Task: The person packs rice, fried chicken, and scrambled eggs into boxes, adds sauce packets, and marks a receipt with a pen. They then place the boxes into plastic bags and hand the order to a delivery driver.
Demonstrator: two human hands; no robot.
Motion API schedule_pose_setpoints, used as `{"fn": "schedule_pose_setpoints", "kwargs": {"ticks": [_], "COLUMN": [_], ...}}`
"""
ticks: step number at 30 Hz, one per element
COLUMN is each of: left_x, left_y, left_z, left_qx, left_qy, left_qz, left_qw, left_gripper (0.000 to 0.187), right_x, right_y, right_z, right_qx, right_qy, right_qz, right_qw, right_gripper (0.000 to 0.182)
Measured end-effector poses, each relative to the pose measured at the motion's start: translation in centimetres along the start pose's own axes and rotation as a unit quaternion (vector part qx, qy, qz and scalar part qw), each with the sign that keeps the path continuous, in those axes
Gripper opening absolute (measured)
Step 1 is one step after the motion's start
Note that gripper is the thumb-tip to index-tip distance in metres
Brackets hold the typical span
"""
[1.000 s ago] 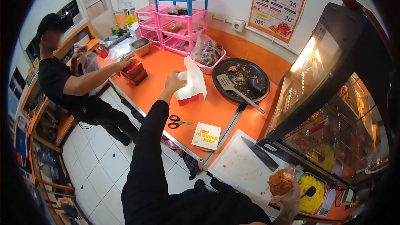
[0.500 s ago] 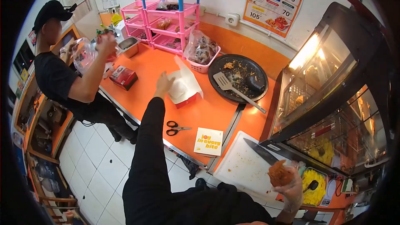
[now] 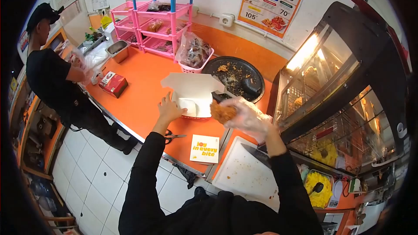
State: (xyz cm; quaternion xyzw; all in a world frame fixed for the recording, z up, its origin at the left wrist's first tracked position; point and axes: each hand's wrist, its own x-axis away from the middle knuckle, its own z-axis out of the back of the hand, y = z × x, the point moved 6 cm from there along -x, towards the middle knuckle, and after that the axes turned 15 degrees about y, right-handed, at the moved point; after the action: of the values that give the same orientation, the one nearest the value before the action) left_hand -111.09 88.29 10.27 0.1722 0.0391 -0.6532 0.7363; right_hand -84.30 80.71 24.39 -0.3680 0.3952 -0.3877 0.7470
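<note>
My right hand (image 3: 250,117), in a clear plastic glove, grips a piece of fried chicken (image 3: 223,112) just right of an open takeaway box (image 3: 202,91). Inside the box, at its left side, shows a white packet or lump (image 3: 188,106), partly hidden by my fingers. My left hand (image 3: 169,111) is bare, its fingers spread against the left edge of the box. The box's white lid stands up at the back. Black scissors (image 3: 174,136) lie below my left wrist, beside a square "joy in every bite" paper stack (image 3: 205,149).
A round black tray (image 3: 213,67) with crumbs stands behind the box. The white cutting board (image 3: 237,176) bears a knife (image 3: 254,153). At right is a glass warming cabinet (image 3: 331,91); at left, a closed red box (image 3: 114,84) and a co-worker (image 3: 50,72) handling plastic bags. Pink shelves (image 3: 159,30) stand behind.
My right hand has carried the fried chicken from above the cutting board leftward and up to the box. The box now faces me more widely open. The co-worker's raised arm has come down.
</note>
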Motion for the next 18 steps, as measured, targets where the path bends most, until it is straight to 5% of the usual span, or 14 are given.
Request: {"fn": "schedule_pose_setpoints", "kwargs": {"ticks": [4,8,13,15,18], "left_x": [0.3,1.0,2.5,3.2,4.0], "left_y": [-0.2,-0.9,0.9,2.1,4.1], "left_z": [-1.7,-4.4,-2.6,-1.5,0.7], "left_qx": [0.097,0.224,0.232,0.168,0.122], "left_qy": [-0.06,-0.097,-0.153,-0.166,-0.107], "left_qz": [0.007,-0.078,-0.083,-0.021,-0.091], "left_qw": [0.993,0.967,0.957,0.971,0.982], "left_gripper": [0.041,0.043,0.051,0.064,0.075], "right_x": [-4.9,-5.9,-5.3,-5.2,-5.3], "right_y": [0.7,5.1,6.4,6.5,7.2], "right_z": [-3.0,-6.1,-7.3,-7.3,-7.5], "right_qx": [0.291,0.395,0.338,0.309,0.274], "right_qy": [-0.104,-0.18,-0.239,-0.243,-0.233], "right_qz": [0.005,0.073,0.09,0.088,0.079], "right_qw": [0.951,0.898,0.906,0.915,0.93], "right_gripper": [0.052,0.051,0.052,0.052,0.052]}}
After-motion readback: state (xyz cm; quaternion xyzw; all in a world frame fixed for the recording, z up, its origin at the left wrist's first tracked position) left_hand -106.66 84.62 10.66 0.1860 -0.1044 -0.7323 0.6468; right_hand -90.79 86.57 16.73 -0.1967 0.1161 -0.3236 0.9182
